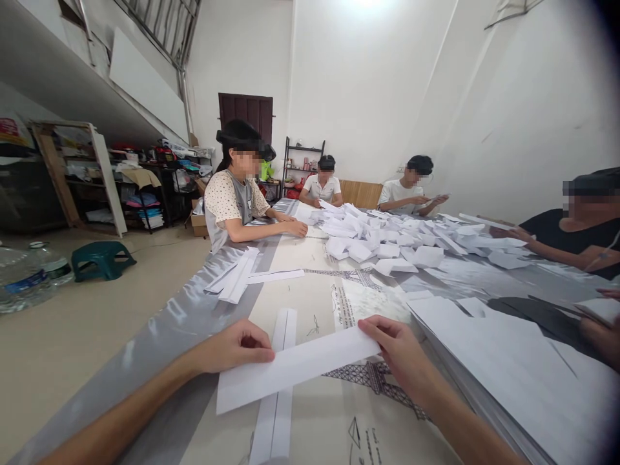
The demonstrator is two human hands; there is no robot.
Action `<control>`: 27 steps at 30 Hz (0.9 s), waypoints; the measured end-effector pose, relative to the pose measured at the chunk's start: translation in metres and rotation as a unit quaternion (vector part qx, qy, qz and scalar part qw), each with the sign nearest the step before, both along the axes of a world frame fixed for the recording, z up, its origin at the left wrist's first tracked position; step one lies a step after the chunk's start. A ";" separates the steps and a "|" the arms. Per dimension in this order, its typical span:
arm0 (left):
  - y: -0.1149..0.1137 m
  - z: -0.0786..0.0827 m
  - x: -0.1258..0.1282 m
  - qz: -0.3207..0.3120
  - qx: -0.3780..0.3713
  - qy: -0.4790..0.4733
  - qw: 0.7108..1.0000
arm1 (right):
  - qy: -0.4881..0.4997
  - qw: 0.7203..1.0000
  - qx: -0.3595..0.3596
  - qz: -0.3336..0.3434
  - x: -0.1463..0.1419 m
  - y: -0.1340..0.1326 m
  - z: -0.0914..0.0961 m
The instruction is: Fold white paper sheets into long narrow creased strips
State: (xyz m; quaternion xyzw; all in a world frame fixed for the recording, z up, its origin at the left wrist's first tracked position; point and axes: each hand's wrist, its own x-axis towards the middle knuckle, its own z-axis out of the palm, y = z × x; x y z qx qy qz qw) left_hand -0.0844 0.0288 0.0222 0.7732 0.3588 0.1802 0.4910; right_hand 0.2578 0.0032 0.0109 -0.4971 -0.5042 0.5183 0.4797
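My left hand point(235, 347) is curled, its fingertips pressing on the left part of a folded white paper strip point(295, 368) that lies across the table. At the strip's right end, my right hand point(397, 349) pinches its upper corner with fingers together. Under the strip lies another folded strip point(278, 394), running lengthwise toward me. The table point(165, 336) has a grey printed cover with an Eiffel Tower drawing.
A stack of flat white sheets point(508, 374) lies to my right. A big heap of folded papers point(402, 242) fills the table's middle, with more strips point(237, 278) at left. Several people sit around the table. A green stool point(103, 258) and water bottles point(29, 274) stand on the floor at left.
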 end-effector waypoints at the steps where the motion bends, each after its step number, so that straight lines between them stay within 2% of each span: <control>1: -0.001 0.000 0.001 0.001 0.001 -0.002 1.000 | 0.015 1.000 -0.005 -0.001 -0.001 -0.001 0.001; 8: -0.009 0.004 0.010 0.043 -0.014 -0.045 0.998 | 0.074 0.996 -0.034 0.034 -0.006 -0.008 0.008; 15: -0.030 0.011 0.033 -0.027 -0.063 -0.040 0.997 | 0.109 0.993 -0.038 0.021 -0.018 -0.014 0.005; 17: -0.036 0.009 0.041 -0.013 -0.081 -0.056 0.995 | 0.146 0.987 -0.059 0.008 -0.025 -0.018 0.006; 20: -0.044 0.004 0.052 0.054 -0.075 -0.092 0.991 | 0.193 0.978 -0.082 0.013 -0.038 -0.026 0.007; 23: -0.050 0.001 0.061 0.077 -0.070 -0.095 0.990 | 0.172 0.980 -0.079 0.054 -0.048 -0.031 0.005; 27: -0.056 -0.001 0.067 0.032 -0.050 -0.066 0.996 | 0.129 0.988 -0.070 0.055 -0.053 -0.032 -0.002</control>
